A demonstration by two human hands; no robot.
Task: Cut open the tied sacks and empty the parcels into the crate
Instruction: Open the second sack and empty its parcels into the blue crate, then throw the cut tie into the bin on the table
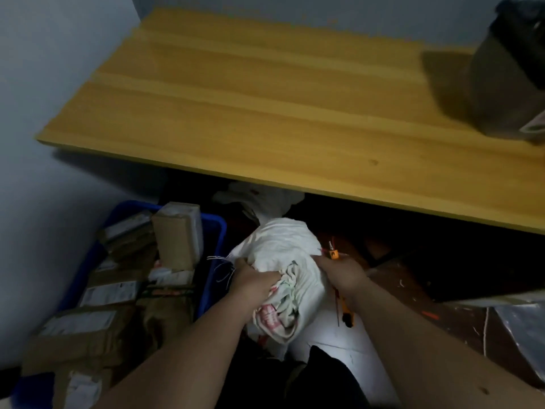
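Note:
A white woven sack (283, 246) with red and green print sits bunched on the floor in front of me. My left hand (253, 280) grips its crumpled left side, where loose threads stick out. My right hand (342, 274) clutches the sack's right side and also holds an orange utility knife (343, 307), whose tip pokes out above the fingers. To the left stands a blue crate (216, 255) piled with cardboard parcels (177, 240).
A yellow wooden table (265, 107) overhangs the floor ahead, with a dark bag (507, 84) on its right end. More white sacking (259, 199) lies under the table. Shiny plastic wrap (519, 323) lies at the right. A wall closes the left side.

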